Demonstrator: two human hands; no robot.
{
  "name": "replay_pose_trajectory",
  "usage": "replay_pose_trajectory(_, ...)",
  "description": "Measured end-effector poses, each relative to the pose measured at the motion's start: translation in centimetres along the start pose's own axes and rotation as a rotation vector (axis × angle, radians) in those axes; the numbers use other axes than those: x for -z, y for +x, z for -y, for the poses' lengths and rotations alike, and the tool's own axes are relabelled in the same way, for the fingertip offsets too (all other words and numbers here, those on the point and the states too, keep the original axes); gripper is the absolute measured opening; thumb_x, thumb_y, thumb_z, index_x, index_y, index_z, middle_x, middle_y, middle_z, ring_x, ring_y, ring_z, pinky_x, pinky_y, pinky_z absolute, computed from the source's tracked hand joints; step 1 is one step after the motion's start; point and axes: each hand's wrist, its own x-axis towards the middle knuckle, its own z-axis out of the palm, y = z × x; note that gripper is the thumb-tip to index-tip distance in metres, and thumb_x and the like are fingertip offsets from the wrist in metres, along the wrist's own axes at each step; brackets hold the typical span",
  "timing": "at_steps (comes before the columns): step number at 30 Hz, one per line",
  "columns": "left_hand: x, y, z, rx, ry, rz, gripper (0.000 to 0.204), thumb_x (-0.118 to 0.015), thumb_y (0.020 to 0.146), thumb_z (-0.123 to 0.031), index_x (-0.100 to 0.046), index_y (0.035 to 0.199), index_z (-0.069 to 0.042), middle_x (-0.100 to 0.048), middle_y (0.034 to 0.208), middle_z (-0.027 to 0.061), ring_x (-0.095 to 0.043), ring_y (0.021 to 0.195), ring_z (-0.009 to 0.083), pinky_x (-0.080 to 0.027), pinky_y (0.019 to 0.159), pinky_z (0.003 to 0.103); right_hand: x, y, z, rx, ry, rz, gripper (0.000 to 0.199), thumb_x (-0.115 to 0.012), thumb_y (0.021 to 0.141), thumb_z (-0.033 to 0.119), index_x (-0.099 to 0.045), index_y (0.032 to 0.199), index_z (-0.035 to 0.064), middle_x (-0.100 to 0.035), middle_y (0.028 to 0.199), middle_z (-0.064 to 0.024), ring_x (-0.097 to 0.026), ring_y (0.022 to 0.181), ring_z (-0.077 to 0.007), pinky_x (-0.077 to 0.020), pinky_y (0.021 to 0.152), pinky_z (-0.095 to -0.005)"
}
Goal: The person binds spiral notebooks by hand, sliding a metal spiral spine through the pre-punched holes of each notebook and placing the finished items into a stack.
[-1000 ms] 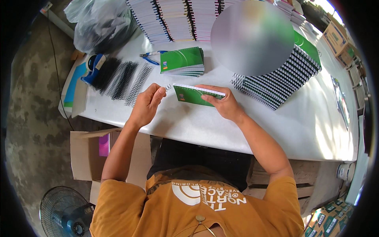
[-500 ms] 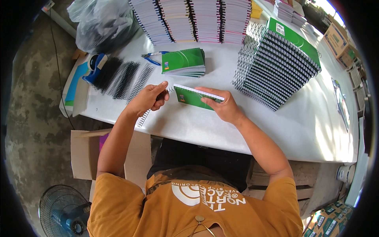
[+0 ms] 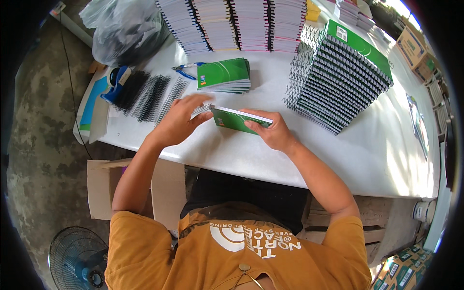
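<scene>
We take the green notebook (image 3: 235, 119) in our hands as our landmark. Far to its right and below, at the picture's rim, lie cardboard cartons (image 3: 401, 273) with green-and-white labels, and up at the right rim more brown boxes (image 3: 416, 48) with printed panels. Above and to its left sits a grey plastic bag (image 3: 126, 30), knotted and bulging. Just above the notebook rests a small stack of green-covered books (image 3: 224, 75), each with a small coloured patch at the corner; right of it rises a tall slanting stack of wire-bound green books (image 3: 338, 77). Further up stand rows of white page blocks (image 3: 232, 24).

The notebook itself is thin, green-covered, with a white page edge along the top, held tilted just over the white table (image 3: 290, 154). Our right hand (image 3: 270, 130) pinches its right end, fingers closed over the top edge and thumb beneath. Our left hand (image 3: 180, 121) lies half curled at its left end, fingertips on the wire spiral (image 3: 202, 110) there.

Left of the notebook black wire coils (image 3: 150, 95) lie in rows beside a blue tape dispenser (image 3: 115, 83). The table front edge runs just below our wrists, and bare white surface opens to the notebook's right.
</scene>
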Motion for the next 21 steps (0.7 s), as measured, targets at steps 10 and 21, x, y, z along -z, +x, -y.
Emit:
replay_pose_trajectory(10, 1.2, -1.7, 0.2, -0.101, 0.277, 0.057, 0.031, -0.065, 0.080, -0.021, -0.058, 0.107, -0.007, -0.062, 0.103, 0.0069, -0.054, 0.097, 0.0232, -0.032, 0.091, 0.036, -1.5, -0.5, 1.0, 0.037, -0.048, -0.051, 0.024, -0.059, 0.085, 0.005, -0.062, 0.109, 0.0027, -0.068, 0.095, -0.0117, -0.060, 0.076, -0.0133, -0.0471, 0.074, -0.0238)
replay_pose_trajectory(21, 2.4, 0.1, -2.9, -0.007, 0.478, 0.144, 0.054, -0.067, 0.075, -0.034, -0.050, 0.118, -0.006, -0.047, 0.125, 0.0133, -0.039, 0.120, 0.0310, -0.025, 0.101, 0.044, -1.4, -0.8, 1.7, 0.069, -0.099, 0.006, 0.023, -0.059, 0.085, 0.004, -0.062, 0.108, 0.0001, -0.067, 0.097, -0.0105, -0.060, 0.080, -0.0115, -0.0476, 0.075, -0.0240)
